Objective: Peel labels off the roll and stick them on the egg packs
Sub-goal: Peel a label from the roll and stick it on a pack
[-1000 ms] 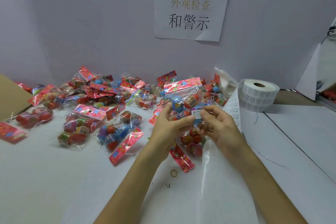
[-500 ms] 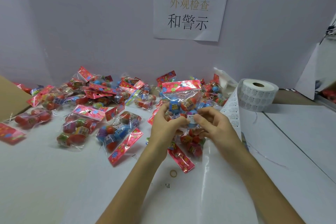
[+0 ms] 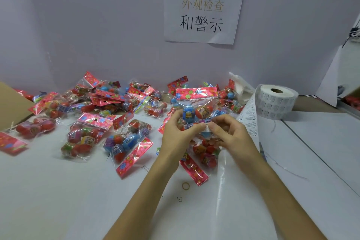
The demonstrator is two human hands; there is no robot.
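Left hand [image 3: 175, 134] grips a clear, red-topped egg pack [image 3: 196, 103] while right hand [image 3: 231, 138] pinches a small white label [image 3: 206, 127] onto it; many scattered packs [image 3: 109, 107] at left likely await labels.

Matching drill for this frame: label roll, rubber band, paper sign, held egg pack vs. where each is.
1 label roll
2 rubber band
3 paper sign
4 egg pack

A on the wall
B gripped by left hand and right hand
C flat on the table, nearer than the hands
D on end at the table's right

Pairs: 1-D, 2-C, 3-A, 4-B
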